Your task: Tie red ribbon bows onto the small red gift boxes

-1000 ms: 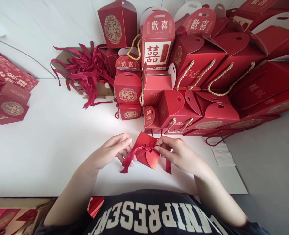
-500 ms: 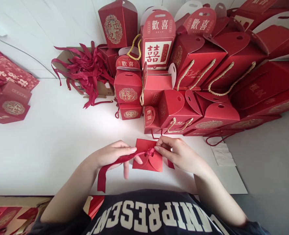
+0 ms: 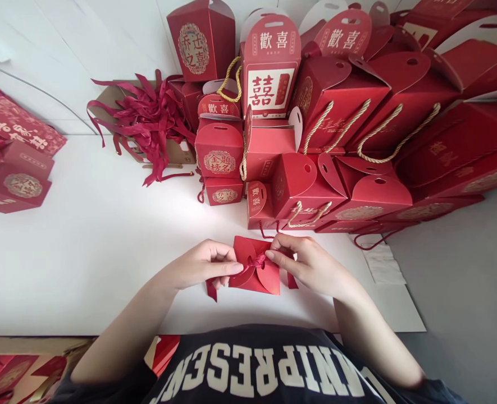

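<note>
A red gift box (image 3: 269,279) with curved top flaps stands on the white table close to my body. Dark red ribbon (image 3: 257,261) is knotted at the middle of its top. My left hand (image 3: 214,264) is closed at the box's left side, pinching the ribbon between thumb and fingers; a tail hangs below that hand. On the right, my right hand (image 3: 301,259) pinches the ribbon near the knot, and its other tail hangs beside the box. The fingertips partly cover the ribbon.
Red gift boxes (image 3: 309,185), some with gold rope handles, are stacked at the back and right. An open cardboard box (image 3: 181,152) overflows with loose ribbons (image 3: 153,120). More red boxes (image 3: 24,177) stand at the far left of the white table (image 3: 83,252). White papers (image 3: 381,261) lie at right.
My left hand's fingers have closed from an outstretched pose into a pinch on the ribbon. The long left tail has been drawn in and hangs shorter. My right hand has hardly moved.
</note>
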`<state>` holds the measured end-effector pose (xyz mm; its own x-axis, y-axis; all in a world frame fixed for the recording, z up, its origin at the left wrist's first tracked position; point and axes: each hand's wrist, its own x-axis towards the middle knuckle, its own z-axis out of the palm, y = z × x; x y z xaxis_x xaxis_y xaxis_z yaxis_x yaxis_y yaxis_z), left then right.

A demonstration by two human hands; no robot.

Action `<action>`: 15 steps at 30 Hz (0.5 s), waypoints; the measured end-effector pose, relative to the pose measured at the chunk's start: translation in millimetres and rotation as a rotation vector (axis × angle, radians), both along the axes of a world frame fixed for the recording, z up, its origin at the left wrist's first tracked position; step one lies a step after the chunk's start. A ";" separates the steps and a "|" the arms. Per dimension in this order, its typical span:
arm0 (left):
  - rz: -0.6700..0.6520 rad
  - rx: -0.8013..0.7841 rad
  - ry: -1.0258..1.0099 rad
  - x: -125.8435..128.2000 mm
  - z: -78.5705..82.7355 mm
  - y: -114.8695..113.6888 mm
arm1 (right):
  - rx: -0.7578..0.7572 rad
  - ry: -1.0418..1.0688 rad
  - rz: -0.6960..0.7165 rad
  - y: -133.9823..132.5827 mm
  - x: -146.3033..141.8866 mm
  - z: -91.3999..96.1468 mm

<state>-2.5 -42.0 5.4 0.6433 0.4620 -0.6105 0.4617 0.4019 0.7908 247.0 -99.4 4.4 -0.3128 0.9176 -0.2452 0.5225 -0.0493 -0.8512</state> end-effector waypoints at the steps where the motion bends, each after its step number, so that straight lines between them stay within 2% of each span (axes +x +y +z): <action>1: -0.014 0.033 0.027 -0.4 0.8 0.0 | -0.003 0.005 0.002 -0.4 0.8 0.0; 5: -0.025 0.173 0.124 -2.3 7.9 0.7 | 0.044 -0.039 0.010 -1.7 6.6 0.7; 8: -0.025 0.267 0.092 -3.1 11.8 2.5 | 0.054 -0.074 0.004 -2.5 11.2 1.2; 15: -0.047 0.296 0.111 -14.0 0.3 8.7 | 0.017 -0.039 0.026 -5.1 19.7 0.7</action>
